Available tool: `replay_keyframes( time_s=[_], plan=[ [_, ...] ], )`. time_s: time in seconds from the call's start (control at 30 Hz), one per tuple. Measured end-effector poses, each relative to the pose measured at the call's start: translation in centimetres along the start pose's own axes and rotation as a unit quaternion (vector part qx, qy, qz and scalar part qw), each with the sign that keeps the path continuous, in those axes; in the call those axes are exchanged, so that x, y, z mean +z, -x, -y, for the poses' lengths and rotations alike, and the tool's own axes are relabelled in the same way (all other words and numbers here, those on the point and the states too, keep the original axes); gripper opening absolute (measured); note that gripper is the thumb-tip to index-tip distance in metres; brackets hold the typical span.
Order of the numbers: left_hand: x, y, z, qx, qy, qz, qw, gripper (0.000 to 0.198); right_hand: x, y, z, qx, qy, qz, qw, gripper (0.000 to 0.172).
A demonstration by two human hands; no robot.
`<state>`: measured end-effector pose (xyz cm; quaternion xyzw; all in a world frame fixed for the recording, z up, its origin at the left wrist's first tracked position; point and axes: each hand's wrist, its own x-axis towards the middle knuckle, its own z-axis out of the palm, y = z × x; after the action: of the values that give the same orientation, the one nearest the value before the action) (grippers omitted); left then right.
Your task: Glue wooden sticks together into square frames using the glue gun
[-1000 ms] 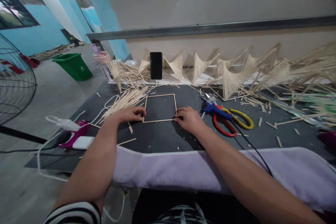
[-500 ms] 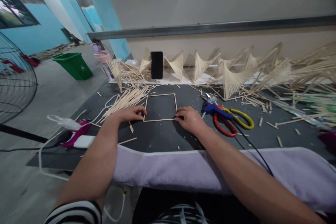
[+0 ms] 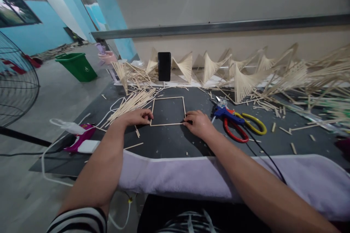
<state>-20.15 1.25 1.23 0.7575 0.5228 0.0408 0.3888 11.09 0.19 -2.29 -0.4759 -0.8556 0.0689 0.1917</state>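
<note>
A four-sided frame of thin wooden sticks (image 3: 166, 125) lies flat on the dark grey tabletop (image 3: 166, 142). At its near left corner, my left hand (image 3: 140, 117) has thumb and fingers pinched on the stick. My right hand (image 3: 198, 123) pinches the near right corner in the same way. Left of the frame is a pile of loose sticks (image 3: 131, 105). To the right of my right hand lie a blue glue gun (image 3: 228, 114) and red-and-yellow-handled pliers (image 3: 237, 134), their tips partly covered by the glue gun.
Twisted fan-shaped stick pieces (image 3: 243, 82) stand along the back, beside an upright black phone (image 3: 164, 66). A lilac towel (image 3: 175, 174) covers the near edge. A purple power strip (image 3: 79, 138) with cables sits at left. Stick scraps (image 3: 293, 148) are scattered on the right.
Both hands keep the same hold on the frame's near corners. The whole view has shifted very slightly; nothing on the table has visibly moved.
</note>
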Motion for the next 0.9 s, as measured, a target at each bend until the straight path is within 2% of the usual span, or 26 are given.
replay_keyframes(
  time_s=[0.17,0.6,0.9],
  plan=[
    [0.01,-0.04,0.24,-0.007,0.009,-0.018,1.0,0.036,-0.13,-0.02,0.06,0.004,0.008,0.012,1.0,0.017],
    [-0.06,-0.14,0.08,-0.003,0.006,0.008,1.0,0.03,-0.27,0.13,0.25,0.008,0.017,0.008,1.0,0.017],
    [-0.07,0.33,-0.68,-0.008,0.011,0.002,1.0,0.032,-0.27,0.11,0.31,0.006,0.028,0.008,1.0,0.017]
  ],
)
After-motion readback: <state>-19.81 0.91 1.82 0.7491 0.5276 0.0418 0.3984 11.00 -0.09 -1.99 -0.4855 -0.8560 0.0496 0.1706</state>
